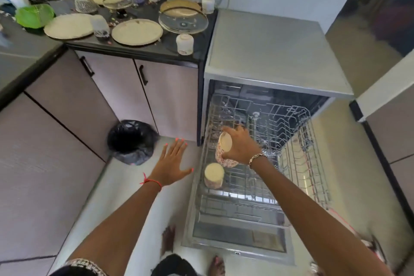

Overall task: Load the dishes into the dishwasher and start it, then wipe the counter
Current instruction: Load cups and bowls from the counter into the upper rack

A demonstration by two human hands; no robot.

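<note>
1. The right hand (240,145) is curled round a patterned cup (224,148) and holds it tilted. A bracelet sits at the wrist.
2. The left hand (172,163) is flat and empty with its fingers spread. It is above the floor, just left of the dishwasher (268,51).
3. The patterned cup hangs over the left side of the pulled-out wire rack (298,152), right of centre in the frame. A second cup (214,175) stands in the rack just below it in the picture, with a pale round top showing.
4. The dishwasher is open and its door (237,237) is folded down toward the bottom of the frame.
5. A black bin bag (132,141) sits on the floor left of centre, against the cabinets.
6. The desk (134,50) in the upper left carries cream plates (137,31), a glass lid (183,21), a green bowl (34,15) and several cups, including a white cup (184,43) near the front edge.
</note>
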